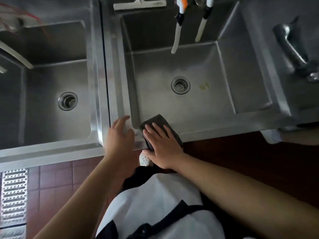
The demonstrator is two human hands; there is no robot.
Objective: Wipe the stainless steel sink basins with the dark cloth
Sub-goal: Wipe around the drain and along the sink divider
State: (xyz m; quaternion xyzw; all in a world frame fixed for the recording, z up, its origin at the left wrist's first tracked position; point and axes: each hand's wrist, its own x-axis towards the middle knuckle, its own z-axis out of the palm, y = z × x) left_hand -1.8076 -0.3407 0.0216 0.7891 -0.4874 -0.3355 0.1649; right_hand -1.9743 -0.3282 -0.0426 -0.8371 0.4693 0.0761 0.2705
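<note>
The right hand (161, 144) presses flat, fingers straight, on the dark cloth (159, 121), apparently soft, light and best palmed, draped over the basin's (181, 107) 6 o'clock rim; the left hand (119, 135) rests open alongside.

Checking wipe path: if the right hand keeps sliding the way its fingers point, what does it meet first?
The right hand lies flat on the dark cloth at the basin's near-left corner, fingers pointing up-left. First contact is probably the basin's left wall, though depth is unclear.

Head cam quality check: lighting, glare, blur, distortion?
Head view: dim overall; soft glare on the sink rim; wide-angle bending of the basin edges; left hand slightly motion-blurred; right hand on the dark cloth sharper; tap soft.
</note>
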